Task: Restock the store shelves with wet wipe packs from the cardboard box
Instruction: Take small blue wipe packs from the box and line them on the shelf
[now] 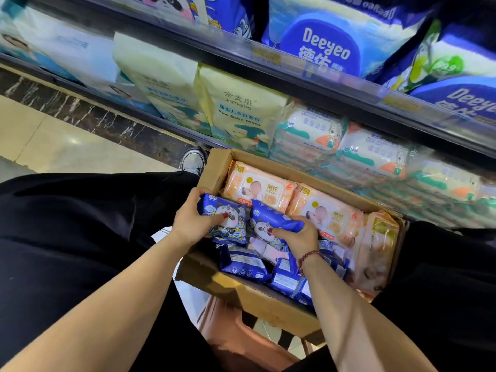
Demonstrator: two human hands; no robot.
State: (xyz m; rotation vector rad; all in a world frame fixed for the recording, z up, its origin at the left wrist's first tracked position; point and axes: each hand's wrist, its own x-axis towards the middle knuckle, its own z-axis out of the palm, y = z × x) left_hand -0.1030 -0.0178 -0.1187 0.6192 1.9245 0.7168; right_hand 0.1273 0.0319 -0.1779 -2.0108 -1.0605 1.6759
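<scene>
the person wears loose black trousers (80, 224), which fill the left of the frame and show again at the lower right. a grey lace-up sneaker (192, 159) shows above them at centre. both forearms are bare. a bracelet (308, 260) of dark red beads circles the right wrist. the thumbnails of the left hand (193, 221) and right hand (298, 237) carry red polish.

On my feed the cardboard box (214, 167) is plain brown. In it I see small packs of deep blue printed with a white-and-black cartoon panda: the left panda pack (228, 226) and the right panda pack (271, 214). The large packs (257, 189) are peach-orange with a baby photo. The shelf packs (236, 108) are pale yellow with teal lettering. Black trousers (80, 224), red nail polish (226, 215), a dark red bead bracelet (308, 257)
</scene>
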